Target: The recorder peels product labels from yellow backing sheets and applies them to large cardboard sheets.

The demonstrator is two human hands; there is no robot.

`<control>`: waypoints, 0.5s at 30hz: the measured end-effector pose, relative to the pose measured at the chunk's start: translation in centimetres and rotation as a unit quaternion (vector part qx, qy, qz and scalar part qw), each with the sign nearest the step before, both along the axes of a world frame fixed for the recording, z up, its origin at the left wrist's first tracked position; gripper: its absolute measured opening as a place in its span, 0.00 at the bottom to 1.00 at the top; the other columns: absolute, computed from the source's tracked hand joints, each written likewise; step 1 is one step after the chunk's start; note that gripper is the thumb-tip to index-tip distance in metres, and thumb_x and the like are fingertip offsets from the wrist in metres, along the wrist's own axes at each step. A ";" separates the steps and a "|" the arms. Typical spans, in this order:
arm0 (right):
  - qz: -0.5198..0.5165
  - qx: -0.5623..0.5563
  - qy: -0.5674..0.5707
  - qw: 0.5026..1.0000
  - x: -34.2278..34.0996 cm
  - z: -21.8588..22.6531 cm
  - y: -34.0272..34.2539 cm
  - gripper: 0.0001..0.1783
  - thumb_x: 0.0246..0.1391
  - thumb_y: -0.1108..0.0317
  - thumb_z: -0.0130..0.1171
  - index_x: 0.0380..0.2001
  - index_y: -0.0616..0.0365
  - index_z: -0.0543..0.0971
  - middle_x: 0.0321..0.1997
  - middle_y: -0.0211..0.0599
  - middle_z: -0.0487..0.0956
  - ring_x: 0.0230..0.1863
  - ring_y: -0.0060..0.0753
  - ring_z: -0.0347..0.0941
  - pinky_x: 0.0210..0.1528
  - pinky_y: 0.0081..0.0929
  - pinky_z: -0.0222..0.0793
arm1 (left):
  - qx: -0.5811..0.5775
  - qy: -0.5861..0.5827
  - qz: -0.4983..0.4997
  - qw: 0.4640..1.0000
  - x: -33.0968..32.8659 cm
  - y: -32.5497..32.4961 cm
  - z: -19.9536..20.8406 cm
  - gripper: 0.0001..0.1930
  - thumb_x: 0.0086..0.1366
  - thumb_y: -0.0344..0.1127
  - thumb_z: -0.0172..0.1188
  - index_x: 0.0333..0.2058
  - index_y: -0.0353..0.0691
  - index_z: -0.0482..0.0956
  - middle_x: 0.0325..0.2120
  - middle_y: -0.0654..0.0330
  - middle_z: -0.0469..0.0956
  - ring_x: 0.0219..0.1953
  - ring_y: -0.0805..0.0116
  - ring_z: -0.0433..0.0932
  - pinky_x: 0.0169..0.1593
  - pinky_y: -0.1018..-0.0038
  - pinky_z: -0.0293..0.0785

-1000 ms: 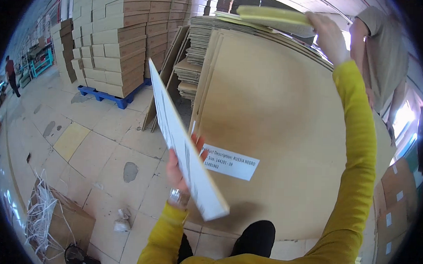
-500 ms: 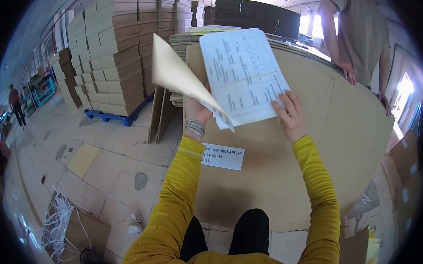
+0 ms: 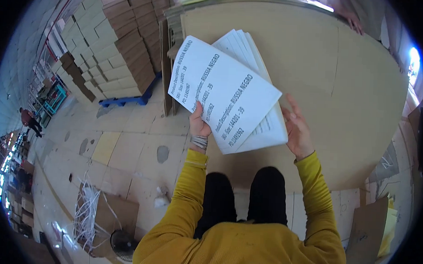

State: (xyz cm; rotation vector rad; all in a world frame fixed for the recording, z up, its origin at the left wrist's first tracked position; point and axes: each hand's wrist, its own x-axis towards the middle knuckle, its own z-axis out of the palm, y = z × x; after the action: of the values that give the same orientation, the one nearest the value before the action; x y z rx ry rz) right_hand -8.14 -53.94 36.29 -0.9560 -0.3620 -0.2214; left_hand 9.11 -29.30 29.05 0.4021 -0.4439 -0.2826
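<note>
My left hand (image 3: 200,123) is closed on a sheaf of papers, thumb on top and the other fingers hidden beneath. Uppermost lies a white label sheet (image 3: 222,93) printed with several blocks of dark text. Under it, at another angle, fans a thick stack of white printed sheets (image 3: 273,129). My right hand (image 3: 299,131) is beside the right edge of that stack, fingers spread and partly bent, its palm close against the paper edge. The papers are above a broad brown cardboard sheet (image 3: 316,56).
Stacked cartons (image 3: 126,36) stand on a blue pallet (image 3: 128,100) at the left. A box with white strapping (image 3: 90,211) and a dark round fan-like object (image 3: 122,241) are on the floor. Another person's hand (image 3: 354,21) rests at the far cardboard edge. One more person (image 3: 29,120) is far left.
The papers have come nearer to me. The lifted sheet now lies face up across the stack, its printed side showing. My right hand has moved from the stack's top to its side.
</note>
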 end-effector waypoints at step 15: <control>-0.041 -0.212 0.211 0.953 -8.6 -4.9 8.5 0.18 0.41 0.76 0.61 0.39 0.67 0.75 0.37 0.40 0.78 0.36 0.29 0.74 0.42 0.25 0.70 | 0.123 0.102 0.065 0.985 -20.2 12.8 -9.9 0.26 0.61 0.39 0.53 0.55 0.33 0.60 0.50 0.53 0.69 0.50 0.58 0.70 0.53 0.63 0.67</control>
State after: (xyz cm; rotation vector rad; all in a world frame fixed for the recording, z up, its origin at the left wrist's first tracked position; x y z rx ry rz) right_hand -16.79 -45.46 31.42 -1.4106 0.0315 -0.0069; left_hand -11.08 -16.49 19.10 0.6355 -0.1809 -0.2498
